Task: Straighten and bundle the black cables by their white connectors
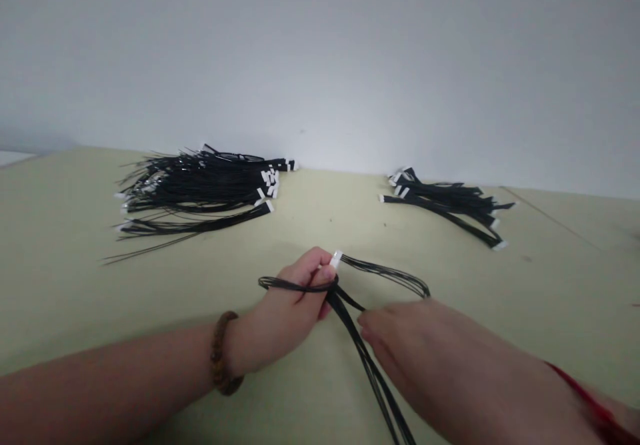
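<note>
Left hand (287, 315) pinched on white connector (337, 259), scene centre, probably steadying it; black wires (345, 316) trail near right; right hand (420, 338) alongside, cannot tell grip; far-left pile (215, 181), far-right pile (450, 197) apparently separated against mixing.

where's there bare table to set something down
The tabletop has room, bar a few specks, between the left cable pile and the right cable pile. More lies left of the left cable pile. It is crowded front centre, around the left hand, right hand and held cable.
</note>
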A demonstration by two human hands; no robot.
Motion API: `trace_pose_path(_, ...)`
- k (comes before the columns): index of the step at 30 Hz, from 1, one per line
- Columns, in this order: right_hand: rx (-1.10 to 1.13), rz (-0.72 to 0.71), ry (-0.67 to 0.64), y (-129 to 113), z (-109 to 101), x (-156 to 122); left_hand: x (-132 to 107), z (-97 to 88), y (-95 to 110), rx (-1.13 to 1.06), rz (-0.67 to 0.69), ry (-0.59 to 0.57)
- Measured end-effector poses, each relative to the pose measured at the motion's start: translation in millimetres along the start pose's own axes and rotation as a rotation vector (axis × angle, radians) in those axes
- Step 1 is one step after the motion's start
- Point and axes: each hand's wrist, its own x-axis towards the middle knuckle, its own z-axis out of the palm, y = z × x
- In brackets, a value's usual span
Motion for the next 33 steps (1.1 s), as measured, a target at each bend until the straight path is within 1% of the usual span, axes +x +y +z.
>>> trace_pose_path(3,0.088,0.062,0.04,1.8,-3.2,19.7,-1.3,-0.6,0.1,-0.01,0.039,-0.015)
trace_pose_path(5,0.179,0.082,0.049,3.4,-4.5,25.2,-1.6,-0.7,-0.2,-0.012,0.043,-0.015)
trace_pose_path(8,0.239,0.068,0.09,4.8,-2.7,24.2,-1.3,-0.5,-0.3,-0.01,0.036,-0.034)
trace_pose_path(12,0.196,0.08,0.163,5.3,0.2,21.9,-1.1,-0.4,0.1,0.007,0.032,-0.031)
trace_pose_path(16,0.181,0.06,0.169,4.9,-1.2,24.0,-0.4,0.2,-0.3,0.002,0.006,-0.021)
trace_pose_path(18,0.234,0.097,0.159,4.5,-3.0,26.1,0.4,0.8,-0.4,0.002,-0.006,-0.01)
trace_pose_path(19,0.32,0.132,0.13,4.8,-4.3,27.5,0.8,1.1,-0.3,0.008,-0.011,-0.002)
trace_pose_path(20,0.456,0.176,0.083,5.8,-5.9,28.9,1.1,1.4,0.0,0.015,-0.019,0.007)
trace_pose_path(22,0.81,0.25,-0.057,10.9,-10.6,31.1,1.2,2.0,0.8,0.023,-0.04,0.016)
trace_pose_path(23,0.99,0.262,-0.141,15.1,-13.9,31.6,1.1,2.3,1.2,0.022,-0.051,0.015)
trace_pose_path(25,1.29,0.217,-0.287,26.7,-21.6,30.2,0.6,2.6,1.9,0.022,-0.071,0.019)
trace_pose_path(26,1.394,0.171,-0.314,33.5,-25.9,28.6,0.4,2.7,2.1,0.03,-0.078,0.028)
trace_pose_path(27,1.464,0.118,-0.31,40.3,-30.2,26.6,0.3,2.7,2.2,0.042,-0.083,0.042)
trace_pose_path(28,1.484,0.07,-0.264,46.5,-34.6,24.6,0.2,2.8,2.2,0.052,-0.089,0.056)
trace_pose_path(29,1.435,0.028,-0.185,51.8,-38.9,22.9,0.2,2.8,2.2,0.058,-0.094,0.066)
trace_pose_path(30,1.335,-0.008,-0.062,55.6,-43.2,21.7,0.2,2.8,2.2,0.058,-0.096,0.072)
trace_pose_path(31,1.227,-0.036,0.093,57.9,-47.5,20.8,0.3,2.8,2.5,0.053,-0.098,0.072)
trace_pose_path(33,1.094,-0.035,0.414,57.4,-56.7,19.8,0.3,3.0,3.6,0.047,-0.104,0.068)
